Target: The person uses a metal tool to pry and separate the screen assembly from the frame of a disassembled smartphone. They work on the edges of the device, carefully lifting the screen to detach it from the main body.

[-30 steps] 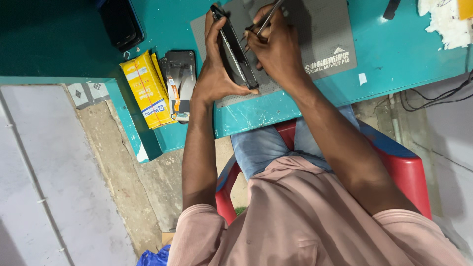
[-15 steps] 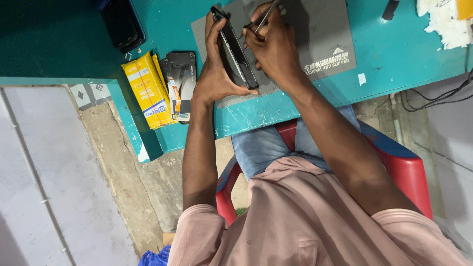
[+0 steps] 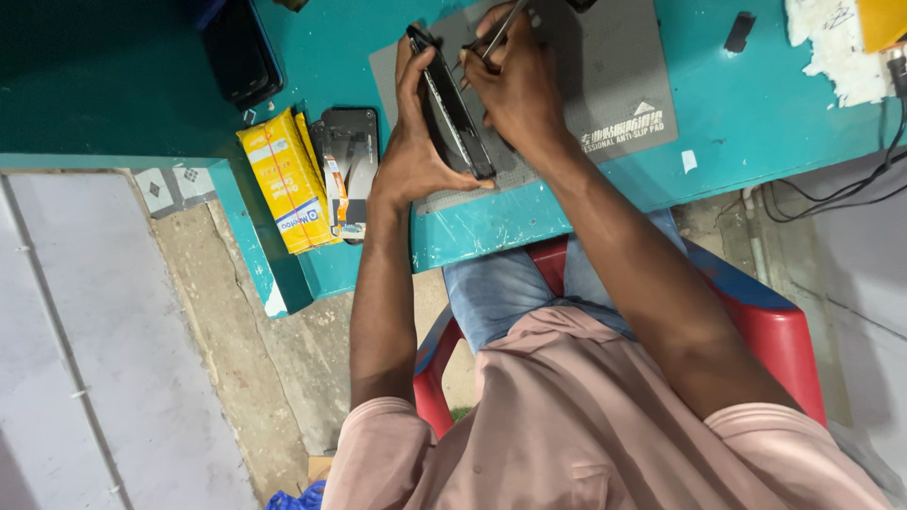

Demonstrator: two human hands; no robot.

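My left hand (image 3: 408,151) grips a black smartphone (image 3: 452,106), held on edge above a grey work mat (image 3: 619,85) on the teal table (image 3: 756,104). My right hand (image 3: 515,90) pinches thin metal tweezers (image 3: 501,21) whose tips meet the phone's upper edge. The phone's inner side faces my right hand and is mostly hidden by it.
A yellow box (image 3: 283,179) and an opened phone back (image 3: 348,161) lie at the table's left corner. Another dark phone (image 3: 236,52) sits further back. White crumpled tissue (image 3: 836,42) and cables (image 3: 850,189) are at right. I sit on a red chair (image 3: 775,321).
Both hands and the phone hold nearly the same position; the tweezers shifted only slightly at the phone's edge.
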